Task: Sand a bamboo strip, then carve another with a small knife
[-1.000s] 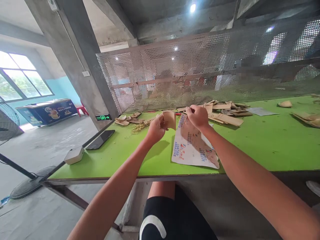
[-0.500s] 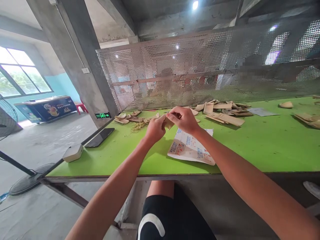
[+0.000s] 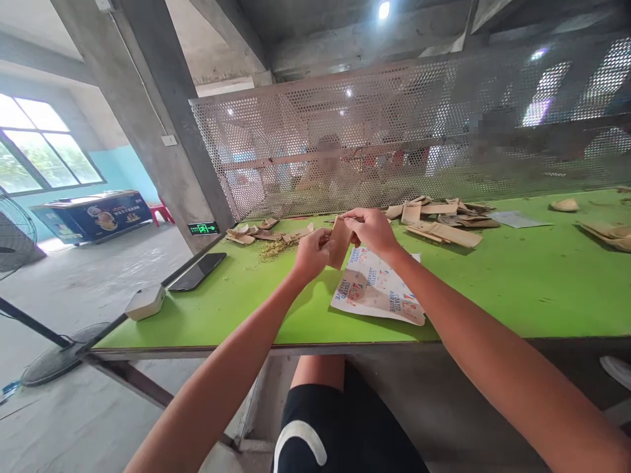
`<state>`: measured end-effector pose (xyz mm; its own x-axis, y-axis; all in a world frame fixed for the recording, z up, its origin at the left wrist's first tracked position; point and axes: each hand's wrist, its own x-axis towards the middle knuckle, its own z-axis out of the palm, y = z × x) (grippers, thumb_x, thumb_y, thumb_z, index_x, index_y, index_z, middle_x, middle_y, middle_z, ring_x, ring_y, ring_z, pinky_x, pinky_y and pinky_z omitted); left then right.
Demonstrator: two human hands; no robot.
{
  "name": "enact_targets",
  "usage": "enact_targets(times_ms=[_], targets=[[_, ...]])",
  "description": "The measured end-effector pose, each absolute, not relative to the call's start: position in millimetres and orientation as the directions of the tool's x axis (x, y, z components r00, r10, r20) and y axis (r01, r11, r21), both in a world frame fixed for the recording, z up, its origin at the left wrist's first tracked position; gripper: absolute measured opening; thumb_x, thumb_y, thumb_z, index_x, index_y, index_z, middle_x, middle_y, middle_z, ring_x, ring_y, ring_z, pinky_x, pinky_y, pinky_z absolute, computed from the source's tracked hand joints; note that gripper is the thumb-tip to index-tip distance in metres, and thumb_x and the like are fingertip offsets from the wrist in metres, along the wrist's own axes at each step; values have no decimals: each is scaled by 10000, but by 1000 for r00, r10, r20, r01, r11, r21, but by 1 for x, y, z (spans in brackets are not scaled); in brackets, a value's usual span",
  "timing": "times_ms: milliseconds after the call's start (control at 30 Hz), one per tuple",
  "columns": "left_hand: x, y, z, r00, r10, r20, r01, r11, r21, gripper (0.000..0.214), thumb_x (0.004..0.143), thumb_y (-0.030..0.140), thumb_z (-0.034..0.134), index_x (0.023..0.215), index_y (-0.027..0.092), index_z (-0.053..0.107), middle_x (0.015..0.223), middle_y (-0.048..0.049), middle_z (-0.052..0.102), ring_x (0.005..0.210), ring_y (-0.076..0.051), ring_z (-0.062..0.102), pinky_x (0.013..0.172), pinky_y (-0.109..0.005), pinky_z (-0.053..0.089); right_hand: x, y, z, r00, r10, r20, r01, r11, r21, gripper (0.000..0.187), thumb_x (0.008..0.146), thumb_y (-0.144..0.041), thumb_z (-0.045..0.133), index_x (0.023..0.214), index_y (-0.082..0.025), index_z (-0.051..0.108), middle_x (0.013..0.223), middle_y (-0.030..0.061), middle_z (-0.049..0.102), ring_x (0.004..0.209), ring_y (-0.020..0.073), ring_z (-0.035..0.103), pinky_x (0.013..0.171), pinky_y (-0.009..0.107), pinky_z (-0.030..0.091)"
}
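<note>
Two hands (image 3: 312, 255) grip one tan piece (image 3: 339, 246), seemingly wood, near one printed sheet (image 3: 377, 289)

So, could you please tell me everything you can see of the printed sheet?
The sheet looks like the paper backing of an abrasive: whitish, with brownish smudges, repeated blue "COATED ABRASIVE" lettering and reddish marks. It lies printed side up, slightly skewed, on the green table, close to the front edge. Its near edge looks a little curled. The right arm blocks the view of part of its right side. The table supports it; I cannot tell whether the right hand touches it.
</note>
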<state>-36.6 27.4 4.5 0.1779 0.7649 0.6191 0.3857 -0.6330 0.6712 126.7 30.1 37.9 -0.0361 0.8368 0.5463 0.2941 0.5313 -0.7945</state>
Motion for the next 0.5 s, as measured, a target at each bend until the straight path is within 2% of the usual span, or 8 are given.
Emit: enact_targets(times_ms=[67, 200, 333, 500], targets=[[-37, 25, 4, 190, 746, 639, 374, -657, 655, 356, 793, 133, 538, 1127, 113, 661, 792, -47, 678, 712, -127, 586, 635, -218, 425, 128, 33, 37, 7, 826, 564, 376, 520, -767, 279, 822, -273, 538, 945, -120, 737, 558, 22, 605, 450, 133, 541, 450, 254, 410], [-37, 16, 8, 272, 729, 628, 298, -684, 666, 645, 788, 106, 544, 1428, 162, 488, 755, 1, 635, 566, -72, 454, 552, -194, 363, 131, 38, 34, -25, 796, 605, 410, 560, -720, 280, 847, -292, 526, 911, -133, 747, 575, 23, 611, 485, 124, 533, 477, 246, 389], [-38, 13, 9, 275, 738, 616, 298, -675, 675, 672, 792, 121, 565, 1456, 149, 466, 669, 33, 563, 512, -61, 348, 494, -196, 283, 133, 38, 34, -112, 815, 568, 355, 567, -743, 269, 860, -294, 532, 853, -132, 747, 518, 7, 569, 443, 113, 500, 442, 237, 351], [-38, 17, 9, 185, 731, 656, 274, -680, 680, 558, 802, 147, 587, 1359, 141, 561, 608, 52, 504, 514, -68, 367, 508, -197, 295, 133, 37, 37, -192, 830, 524, 161, 554, -817, 267, 876, -289, 552, 917, -112, 748, 518, 6, 564, 432, 111, 505, 416, 232, 389]])
